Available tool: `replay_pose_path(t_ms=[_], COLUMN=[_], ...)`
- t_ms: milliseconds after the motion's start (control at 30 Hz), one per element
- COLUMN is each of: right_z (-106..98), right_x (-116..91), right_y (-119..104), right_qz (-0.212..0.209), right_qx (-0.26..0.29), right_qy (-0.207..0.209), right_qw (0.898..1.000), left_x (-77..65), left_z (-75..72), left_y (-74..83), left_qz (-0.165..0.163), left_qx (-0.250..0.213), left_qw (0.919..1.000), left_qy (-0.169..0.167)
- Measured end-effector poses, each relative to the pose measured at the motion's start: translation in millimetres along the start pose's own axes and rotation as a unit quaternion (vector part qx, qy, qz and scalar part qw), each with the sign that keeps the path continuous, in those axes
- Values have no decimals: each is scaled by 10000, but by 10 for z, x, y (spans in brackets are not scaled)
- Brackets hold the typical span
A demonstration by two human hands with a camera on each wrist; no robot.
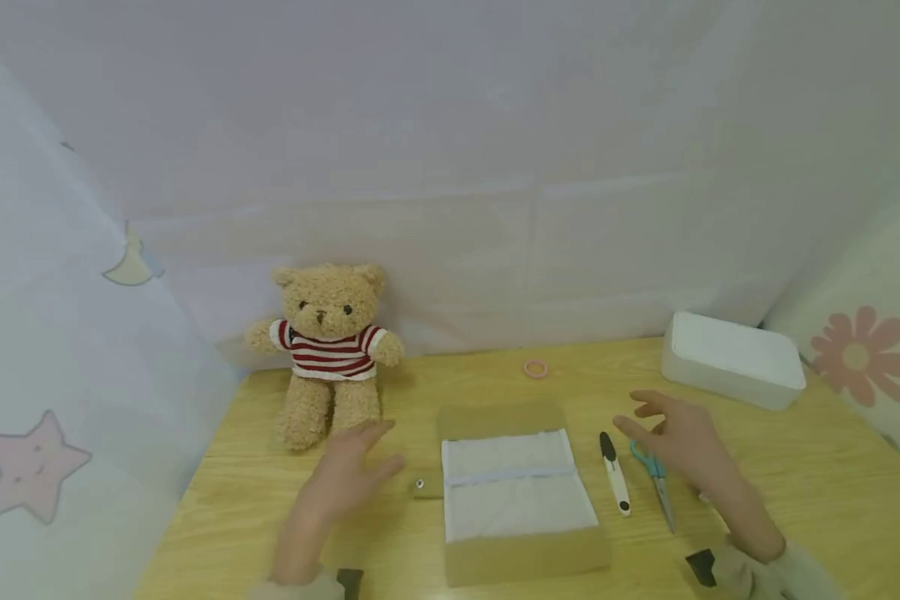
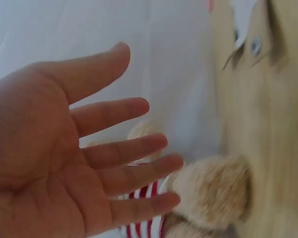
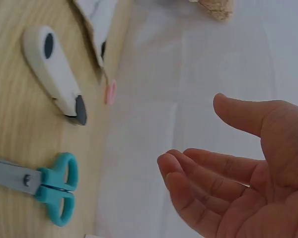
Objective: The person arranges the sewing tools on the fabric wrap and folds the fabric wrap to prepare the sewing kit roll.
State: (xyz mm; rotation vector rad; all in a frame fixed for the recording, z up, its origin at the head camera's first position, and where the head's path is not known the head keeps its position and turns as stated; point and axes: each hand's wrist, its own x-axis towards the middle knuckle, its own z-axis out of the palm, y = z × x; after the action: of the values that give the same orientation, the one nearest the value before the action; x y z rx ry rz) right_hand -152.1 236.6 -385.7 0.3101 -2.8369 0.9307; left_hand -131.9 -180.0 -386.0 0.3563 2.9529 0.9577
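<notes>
My left hand (image 1: 345,475) is held above the table with its fingers spread and nothing in it, near the feet of a teddy bear (image 1: 333,358) in a red-and-white striped shirt. The left wrist view shows its bare palm. My right hand (image 1: 682,437), fingers loosely bent and holding nothing, hovers over turquoise-handled scissors (image 1: 660,492). Left of the scissors lies a slim white tool with a black tip (image 1: 615,475). Between the hands is an opened tan pouch (image 1: 525,557) with a white lining (image 1: 510,504), a pale band across it and a snap tab (image 1: 426,485) at its left.
A pink ring (image 1: 536,369) lies near the back of the wooden table (image 1: 225,508). At the back right stands a white lidded box (image 1: 731,358). White sheeting (image 1: 450,167) hangs behind the table and along the sides. A small pale thing is partly hidden beneath my right wrist.
</notes>
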Motion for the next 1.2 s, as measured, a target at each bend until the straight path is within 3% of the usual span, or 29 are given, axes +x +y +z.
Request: replay_pose_path(t_ms=[167,267,433,733,967,1200], right_z=[188,270,362,413,503,559], right_x=[25,29,31,27,53,89], right_y=[119,145,119,110,159,149], right_qz=[336,626,914,1133,1127,1342], right_qx=[248,334,353,76,-220,-272], right_qy=[-671,-969,-1173,-1221,-1298,-1240], right_qw=[9969,9928,9883,9860,9849,9828], left_x=[90,151,220,298,344,369], left_z=[286,448,629,710,712,712], left_y=[63,96,100,41,25,15], left_qz=[583,688,651,252,236,340], left_qx=[-687,-907,-753,-724,-926,-697], left_qw=[9950,9911,9930,9942,9921,9935], left_qy=[-426,-692,-638,-751,-815,-829])
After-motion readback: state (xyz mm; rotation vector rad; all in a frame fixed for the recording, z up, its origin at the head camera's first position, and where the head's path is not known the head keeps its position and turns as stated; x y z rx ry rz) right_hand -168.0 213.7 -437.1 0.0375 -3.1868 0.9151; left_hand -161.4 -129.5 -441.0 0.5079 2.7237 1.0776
